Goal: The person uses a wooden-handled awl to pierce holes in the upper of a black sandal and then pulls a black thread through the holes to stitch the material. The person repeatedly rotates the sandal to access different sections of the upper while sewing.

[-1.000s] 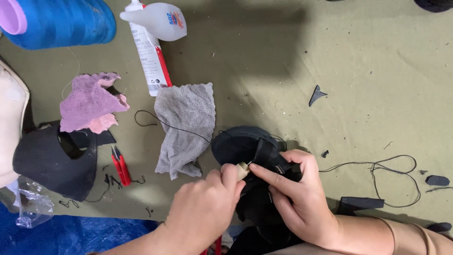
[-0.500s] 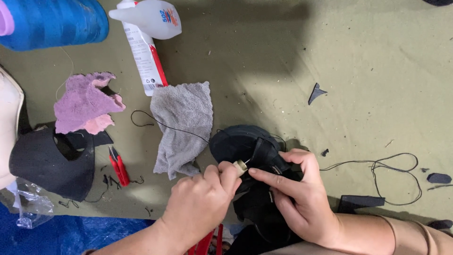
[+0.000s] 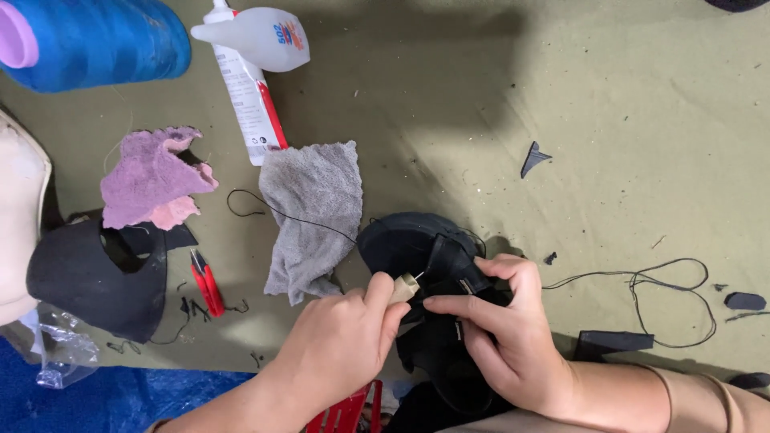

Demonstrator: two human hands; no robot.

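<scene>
At the far left of the counter [image 3: 609, 104], a blue thread cone [image 3: 96, 40] lies on its side, with a cream curved piece [image 3: 20, 224] at the edge below it. A black cut leather piece [image 3: 88, 281] lies flat with a pink rag [image 3: 152, 176] overlapping its top edge. Red thread snips [image 3: 207, 282] rest just beside it. A white glue bottle [image 3: 253, 36] lies across a white-and-red tube [image 3: 253, 108], near a grey cloth [image 3: 309, 212]; a black thread [image 3: 281, 212] runs over the cloth toward the work.

The left hand [image 3: 341, 345] has its grip clamped on a small awl with a pale wooden handle [image 3: 403, 287], tip directed into the black shoe [image 3: 433, 321], apparently to drive the point through the material. The right hand [image 3: 513, 337] has its grip clamped on the shoe's strap, thumb and fingers pinching it, seemingly to brace it against the tool. The shoe sits at the near centre of the counter, partly hidden by both hands.

To the right, a loose loop of black cord [image 3: 666, 297] and several black scraps [image 3: 533, 156] lie well apart from the hands. Nothing stands between the hands and the shoe.
</scene>
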